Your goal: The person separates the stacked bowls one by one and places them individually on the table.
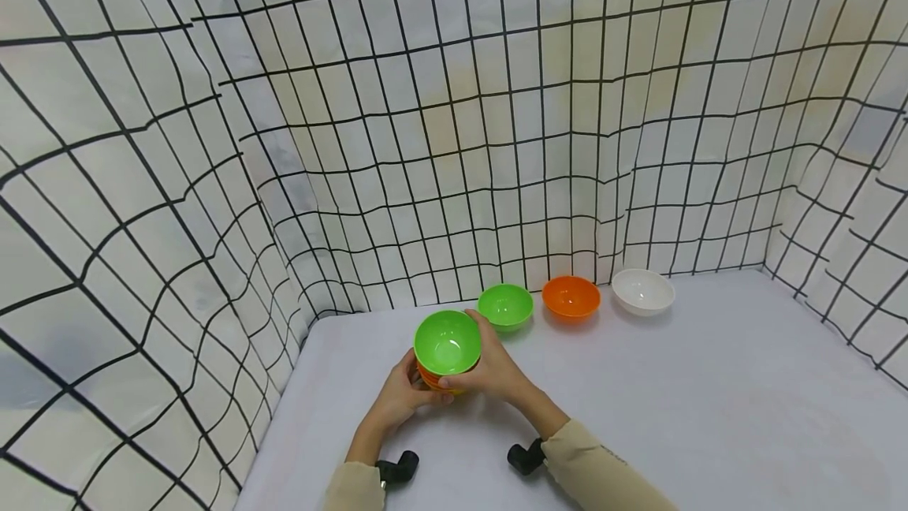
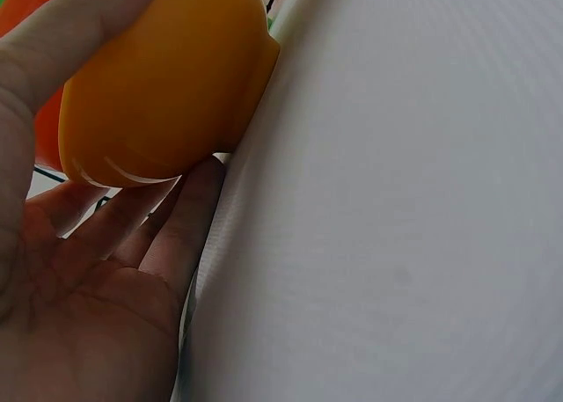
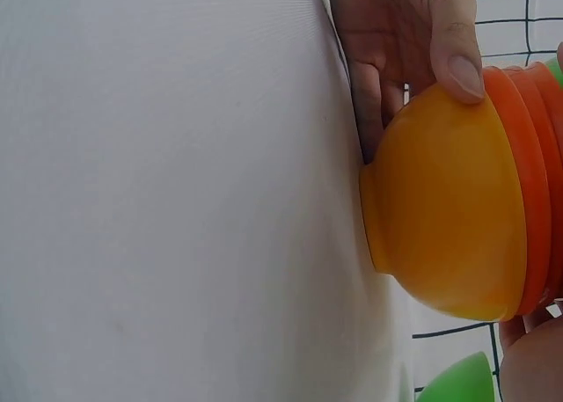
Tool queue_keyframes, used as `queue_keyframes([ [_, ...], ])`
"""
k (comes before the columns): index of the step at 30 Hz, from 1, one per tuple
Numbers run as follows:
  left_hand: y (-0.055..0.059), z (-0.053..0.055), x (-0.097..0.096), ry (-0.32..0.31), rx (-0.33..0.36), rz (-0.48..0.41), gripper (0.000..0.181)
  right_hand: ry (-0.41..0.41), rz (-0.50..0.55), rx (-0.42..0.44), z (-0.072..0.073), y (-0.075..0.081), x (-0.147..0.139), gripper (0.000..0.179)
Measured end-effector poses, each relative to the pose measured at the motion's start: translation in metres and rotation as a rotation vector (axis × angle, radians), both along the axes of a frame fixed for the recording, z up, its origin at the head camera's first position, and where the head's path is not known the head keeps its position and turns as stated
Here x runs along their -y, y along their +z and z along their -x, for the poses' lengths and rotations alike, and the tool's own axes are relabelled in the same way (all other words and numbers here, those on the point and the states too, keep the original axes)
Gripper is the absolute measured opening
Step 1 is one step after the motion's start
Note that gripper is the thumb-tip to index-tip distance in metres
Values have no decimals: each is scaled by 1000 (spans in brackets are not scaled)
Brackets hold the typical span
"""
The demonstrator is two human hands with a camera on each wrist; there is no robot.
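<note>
Looks like the stacking step, with left hand (image 1: 401,395) and right hand (image 1: 498,371) both curled round the bowl stack (image 1: 448,347), so next probably calls for steady, level handling.

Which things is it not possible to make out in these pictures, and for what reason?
Number of bowls in the stack: right wrist view, the right edge cuts off its top; head view, the top bowl, left hand and right hand cover most of the rest.
Loose green bowl: right wrist view, cut off by the bottom edge.
Sleeve mark: head view, too small to read.
</note>
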State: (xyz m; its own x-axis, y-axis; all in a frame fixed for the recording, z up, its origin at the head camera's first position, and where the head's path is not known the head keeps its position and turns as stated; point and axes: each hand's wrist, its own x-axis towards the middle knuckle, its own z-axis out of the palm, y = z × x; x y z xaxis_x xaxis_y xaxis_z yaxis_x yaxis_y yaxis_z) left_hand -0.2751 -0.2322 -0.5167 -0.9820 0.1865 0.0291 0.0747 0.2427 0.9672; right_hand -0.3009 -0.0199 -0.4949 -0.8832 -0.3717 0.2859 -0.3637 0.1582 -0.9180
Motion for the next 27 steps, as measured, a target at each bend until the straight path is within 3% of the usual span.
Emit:
queue_keyframes([
  [15,-2,0,1,11,4,-2,98,-21,1,-10,-4,7,-1,120],
  [27,0,-1,1,8,5,21,94,-68,-10,9,-9,27,-15,120],
])
